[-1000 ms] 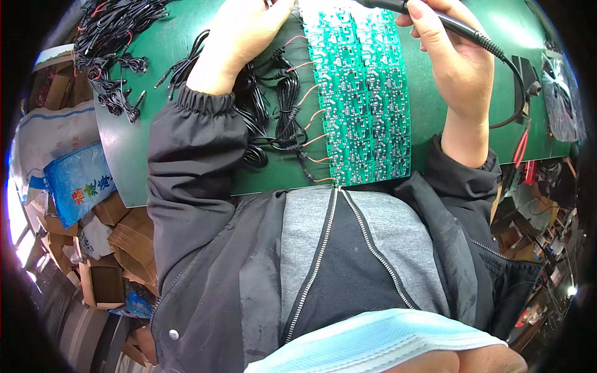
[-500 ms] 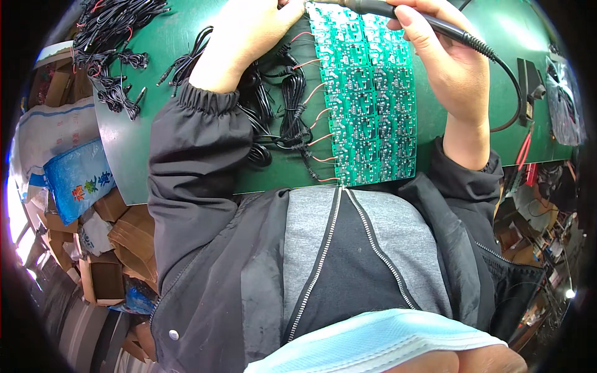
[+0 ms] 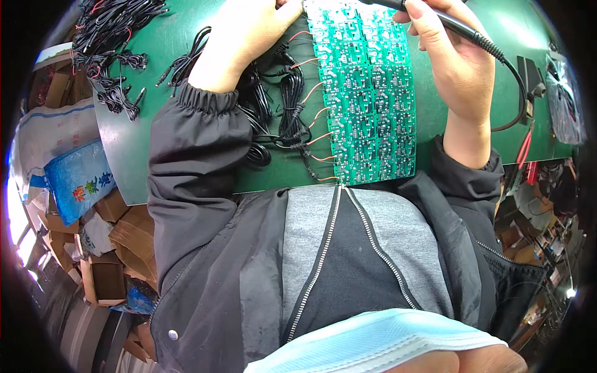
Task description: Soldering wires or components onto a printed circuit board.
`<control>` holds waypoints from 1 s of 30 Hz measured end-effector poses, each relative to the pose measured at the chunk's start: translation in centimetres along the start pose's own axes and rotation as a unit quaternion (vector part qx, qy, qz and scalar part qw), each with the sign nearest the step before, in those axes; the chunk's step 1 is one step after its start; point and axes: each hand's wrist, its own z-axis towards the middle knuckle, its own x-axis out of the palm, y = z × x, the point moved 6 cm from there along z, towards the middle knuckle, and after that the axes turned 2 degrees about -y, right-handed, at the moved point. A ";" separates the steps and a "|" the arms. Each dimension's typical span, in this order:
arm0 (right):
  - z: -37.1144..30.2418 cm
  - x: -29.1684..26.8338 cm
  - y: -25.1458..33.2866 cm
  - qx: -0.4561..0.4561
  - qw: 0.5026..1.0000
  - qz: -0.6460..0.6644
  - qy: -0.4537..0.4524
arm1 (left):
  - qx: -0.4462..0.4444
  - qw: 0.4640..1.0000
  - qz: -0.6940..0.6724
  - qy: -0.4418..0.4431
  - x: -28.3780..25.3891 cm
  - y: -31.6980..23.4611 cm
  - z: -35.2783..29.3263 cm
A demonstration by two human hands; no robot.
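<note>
A panel of green circuit boards (image 3: 367,99) lies on the green table, its lower end against my jacket. Thin red wires (image 3: 316,142) run from its left edge to bundled black cables (image 3: 292,109). My left hand (image 3: 249,40) is at the panel's upper left corner, thumb and fingers drawn together; the view's top edge cuts them off, so whatever they pinch is hidden. In my right hand (image 3: 460,68) is a soldering iron (image 3: 460,28), held like a pen over the panel's upper right. Its black handle shows, while the tip lies out of view.
More black cables (image 3: 118,31) are heaped at the table's far left. On the right lie a dark stand-like piece (image 3: 530,81), red-handled tool (image 3: 525,146) and clear plastic bag (image 3: 564,102). The iron's cord loops down beside my right wrist. Cardboard boxes (image 3: 134,239) fill the lower left.
The soldering iron has shifted right and up, away from my left fingertips, its metal barrel now out of view. The panel's upper end has slid slightly left. My left hand has barely moved.
</note>
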 end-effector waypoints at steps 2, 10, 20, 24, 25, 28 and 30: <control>0.0 -0.1 0.2 -0.008 1.000 0.005 -0.001 | 0.007 1.000 -0.002 -0.004 -0.2 -0.2 0.1; 0.1 0.0 -0.1 0.018 1.000 0.013 -0.016 | -0.062 0.997 -0.044 0.009 -0.3 -0.1 0.0; 0.3 -0.2 -0.5 0.000 0.999 0.033 -0.020 | -0.023 0.999 -0.004 0.044 -0.4 0.2 0.8; 0.1 -0.5 -0.5 0.021 0.999 0.012 -0.040 | 0.039 0.999 0.003 -0.027 -0.2 -0.4 0.7; 0.1 -0.5 -0.5 0.022 0.999 0.017 -0.044 | -0.025 0.999 -0.026 -0.006 -0.2 -0.1 0.6; 0.1 0.1 -0.4 0.018 1.000 0.014 0.004 | -0.108 0.992 -0.059 0.008 -0.6 0.6 0.1; 0.1 0.1 -0.4 0.019 1.000 0.011 0.000 | -0.121 0.990 -0.072 0.010 -0.4 0.9 0.2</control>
